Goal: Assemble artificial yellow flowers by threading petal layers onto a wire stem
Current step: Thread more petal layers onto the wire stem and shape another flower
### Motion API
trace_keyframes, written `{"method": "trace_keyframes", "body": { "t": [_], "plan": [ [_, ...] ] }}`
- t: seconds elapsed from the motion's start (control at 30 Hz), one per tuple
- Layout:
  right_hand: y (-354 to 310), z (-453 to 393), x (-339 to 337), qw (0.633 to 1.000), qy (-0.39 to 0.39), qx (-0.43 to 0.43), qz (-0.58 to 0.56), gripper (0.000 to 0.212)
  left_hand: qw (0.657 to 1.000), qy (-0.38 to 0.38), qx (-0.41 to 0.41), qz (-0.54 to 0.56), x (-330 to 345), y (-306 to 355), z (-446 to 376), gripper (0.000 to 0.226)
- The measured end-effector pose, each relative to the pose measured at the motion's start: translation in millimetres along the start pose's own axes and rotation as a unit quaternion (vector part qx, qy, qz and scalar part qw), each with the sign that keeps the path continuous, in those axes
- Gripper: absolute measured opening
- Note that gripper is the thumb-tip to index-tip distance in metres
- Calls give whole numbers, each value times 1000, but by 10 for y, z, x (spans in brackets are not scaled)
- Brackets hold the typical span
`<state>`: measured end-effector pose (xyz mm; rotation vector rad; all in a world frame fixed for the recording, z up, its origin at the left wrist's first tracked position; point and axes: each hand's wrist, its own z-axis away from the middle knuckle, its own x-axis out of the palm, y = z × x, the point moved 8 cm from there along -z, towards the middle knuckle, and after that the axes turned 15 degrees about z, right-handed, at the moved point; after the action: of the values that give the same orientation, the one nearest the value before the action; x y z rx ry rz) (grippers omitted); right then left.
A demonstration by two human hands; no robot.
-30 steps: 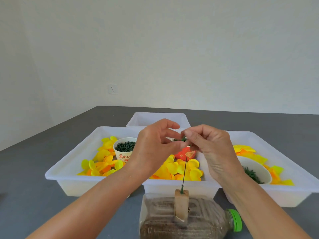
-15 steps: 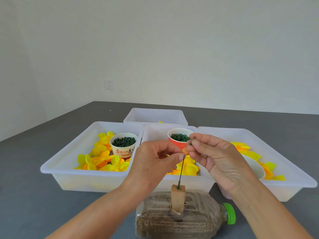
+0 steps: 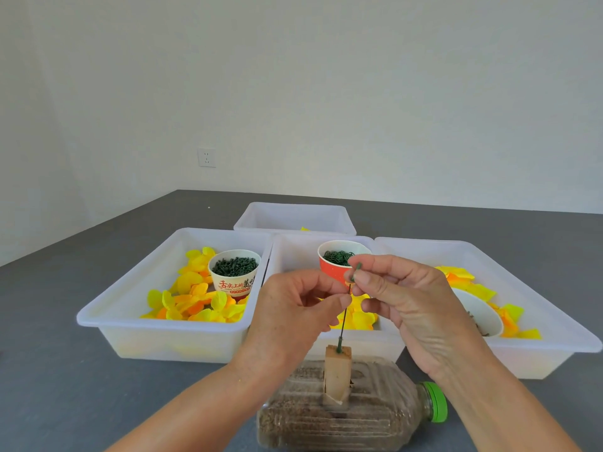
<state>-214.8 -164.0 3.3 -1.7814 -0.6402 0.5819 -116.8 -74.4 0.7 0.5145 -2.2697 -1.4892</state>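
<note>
Grey tabletop (image 3: 98, 386) carries the sand-filled bottle (image 3: 342, 419), in whose block the wire stem (image 3: 344, 316) stands upright. Since a second ago both hands have been lowered: the left hand (image 3: 293, 318) pinches the stem, the right hand (image 3: 408, 298) pinches what appears a small green piece (image 3: 358, 267) at its tip; no petal layer is threaded yet

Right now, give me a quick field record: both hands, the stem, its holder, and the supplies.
left hand: pinches the wire stem near its middle
right hand: pinches a small green piece at the stem's top
stem: standing, slightly tilted, base in the wooden block
block: set into a bottle lying on its side
red cup: green rings, middle tray
white cup: dark green pieces, left tray
petals: yellow and orange, loose in the trays
</note>
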Motion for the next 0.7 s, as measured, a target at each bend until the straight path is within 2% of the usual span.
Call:
{"method": "trace_keyframes", "body": {
  "t": [0.53,0.7],
  "plan": [
    [81,-3,16,1000,-3,12,7,31,1000,-3,2,5,14,-21,8,20],
    [152,-11,46,997,-21,42,-54,24,1000,-2,5,-1,8,-21,3,16]
  ]
}}
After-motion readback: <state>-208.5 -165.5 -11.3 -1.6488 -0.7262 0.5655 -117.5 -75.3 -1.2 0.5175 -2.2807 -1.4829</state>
